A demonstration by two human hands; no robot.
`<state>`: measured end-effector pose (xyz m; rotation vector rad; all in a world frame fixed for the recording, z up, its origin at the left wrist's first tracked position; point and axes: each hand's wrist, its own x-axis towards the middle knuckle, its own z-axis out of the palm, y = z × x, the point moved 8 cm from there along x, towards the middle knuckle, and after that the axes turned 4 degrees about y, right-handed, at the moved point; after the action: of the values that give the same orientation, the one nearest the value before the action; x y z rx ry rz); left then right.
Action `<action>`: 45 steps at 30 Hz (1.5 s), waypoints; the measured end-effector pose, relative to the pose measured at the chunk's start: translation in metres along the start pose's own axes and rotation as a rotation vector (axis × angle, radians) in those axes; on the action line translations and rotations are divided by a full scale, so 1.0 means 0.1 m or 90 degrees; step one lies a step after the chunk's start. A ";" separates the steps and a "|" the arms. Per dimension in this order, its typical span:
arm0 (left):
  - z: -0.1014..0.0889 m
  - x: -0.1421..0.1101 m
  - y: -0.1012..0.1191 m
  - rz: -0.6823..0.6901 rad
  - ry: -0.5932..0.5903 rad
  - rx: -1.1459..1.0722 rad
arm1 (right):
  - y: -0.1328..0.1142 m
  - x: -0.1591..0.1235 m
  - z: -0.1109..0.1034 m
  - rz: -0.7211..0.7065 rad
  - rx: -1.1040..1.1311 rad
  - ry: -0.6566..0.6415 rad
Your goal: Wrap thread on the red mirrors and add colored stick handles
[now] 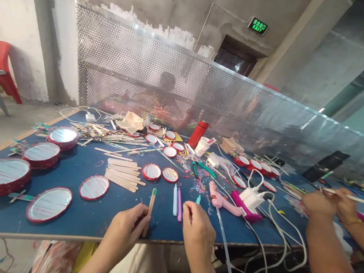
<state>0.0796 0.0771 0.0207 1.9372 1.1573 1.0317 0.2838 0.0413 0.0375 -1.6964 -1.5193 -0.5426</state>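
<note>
My left hand (128,223) is closed on a wooden craft stick (151,204), held upright near the table's front edge. The stick's top end is coloured green. My right hand (199,228) is curled shut, and a teal marker (198,199) pokes out above its fingers; the rest of the marker is hidden by the hand. Between my hands lie a light blue marker (175,200) and a purple marker (179,204). Plain craft sticks (123,173) lie in a row beyond my left hand. Small red-rimmed round mirrors (151,172) sit beside them.
Stacked red-rimmed discs (0,177) stand at the left. A pink glue gun (222,200), a purple power strip (248,208) and white cables lie right of me. Farther back are a red bottle (198,133) and a paper cup (202,146). A co-worker's hands (330,203) work at the right.
</note>
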 end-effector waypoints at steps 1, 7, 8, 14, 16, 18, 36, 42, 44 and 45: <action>0.00 0.00 0.00 -0.001 0.004 -0.002 | -0.01 0.03 0.09 0.004 -0.019 -0.029; -0.02 -0.01 0.00 0.000 0.016 0.001 | -0.04 0.19 0.43 0.055 -0.093 -0.177; -0.02 -0.01 -0.01 -0.001 0.015 0.002 | -0.03 0.21 0.46 0.063 -0.093 -0.193; 0.01 -0.01 -0.04 -0.004 0.023 0.000 | 0.04 0.32 0.47 0.096 0.007 -0.211; 0.02 -0.01 -0.03 -0.008 0.023 0.000 | 0.04 0.33 0.42 0.099 0.089 -0.183; 0.02 -0.01 -0.02 -0.019 0.011 0.003 | 0.03 0.31 0.35 0.103 0.173 -0.153; 0.07 -0.06 -0.03 -0.084 -0.008 0.020 | -0.59 -0.08 -0.01 0.061 0.665 0.118; 0.06 -0.05 0.00 -0.075 0.001 0.034 | -0.61 -0.11 0.05 0.122 0.627 0.094; 0.05 -0.05 0.01 -0.069 0.008 0.039 | -0.63 -0.10 0.07 0.093 0.607 0.093; 0.05 -0.05 0.01 -0.066 0.010 0.041 | -0.65 -0.10 0.07 0.072 0.596 0.088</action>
<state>0.0828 0.0711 0.0176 1.8997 1.3011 0.9672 0.2177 0.0396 0.0428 -0.9715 -1.2589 0.1253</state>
